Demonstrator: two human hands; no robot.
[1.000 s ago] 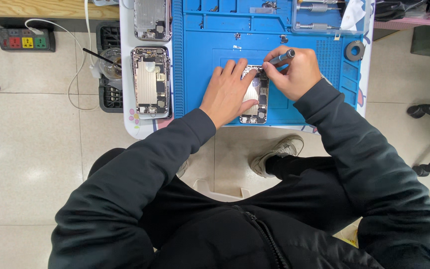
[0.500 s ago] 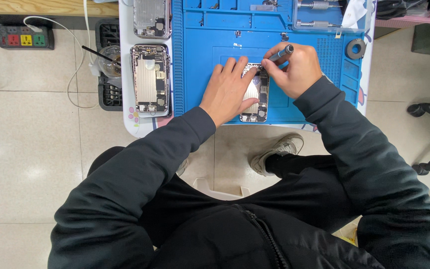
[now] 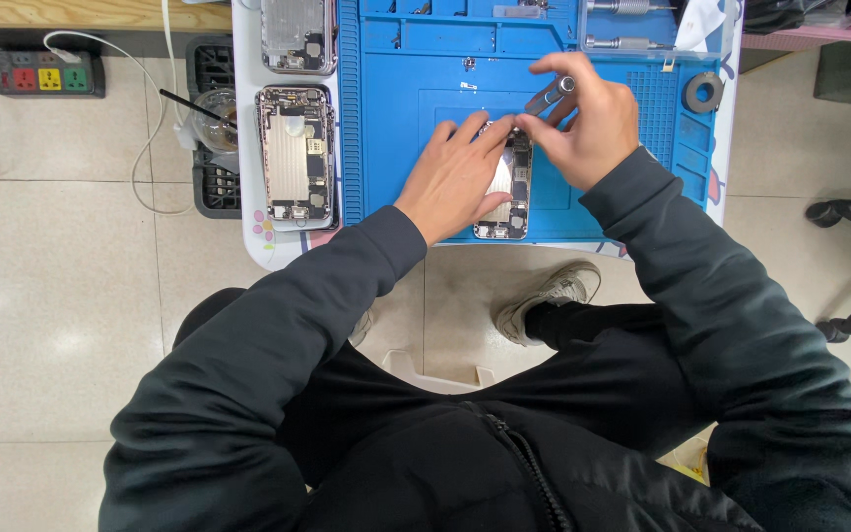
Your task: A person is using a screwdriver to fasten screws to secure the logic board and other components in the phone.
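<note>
Blue repair mat (image 3: 416, 148) on white table (image 3: 248, 212), tiled floor (image 3: 61, 296)

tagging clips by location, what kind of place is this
Most likely a phone repair bench. A blue repair mat covers the small table, the left hand steadies an opened phone while the right hand holds a screwdriver, and two more opened phone shells lie beside it.

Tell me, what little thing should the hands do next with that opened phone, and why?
Probably lower the screwdriver tip onto the phone's top end. The left hand lies flat on the opened phone, pinning it to the blue mat, while the right hand holds the tool just above that end.
</note>
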